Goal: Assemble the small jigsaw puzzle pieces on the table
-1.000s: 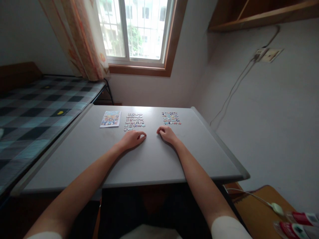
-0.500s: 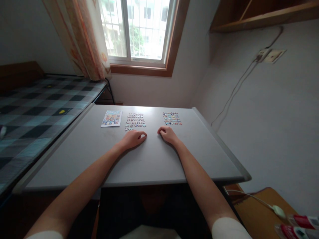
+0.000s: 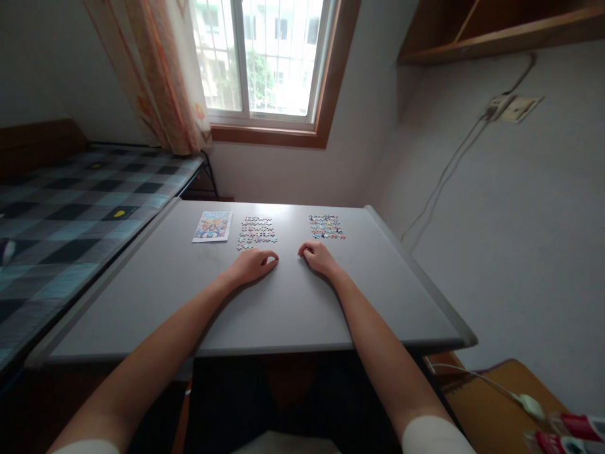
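Note:
My left hand (image 3: 254,263) rests on the grey-white table (image 3: 293,315), its fingers curled and the thumb and forefinger bent toward each other with nothing visible between them. Just beyond it lie rows of small jigsaw puzzle pieces (image 3: 258,230). My right hand (image 3: 319,256) also rests on the table, loosely closed, with no object showing in it. A second group of jigsaw puzzle pieces (image 3: 326,227), more colourful, is laid out in rows just past that hand. To the left of both groups is a printed picture sheet (image 3: 212,227).
A bed with a checked cover (image 3: 104,195) stands left of the table, below a curtain (image 3: 165,82). Behind is a window (image 3: 278,63). On the right, cables hang from a wall socket (image 3: 517,108). A low wooden surface (image 3: 491,403) holds a white plug and red-labelled bottles (image 3: 576,429).
Both hands and the puzzle pieces stay where they were. Only the camera view has shifted very slightly.

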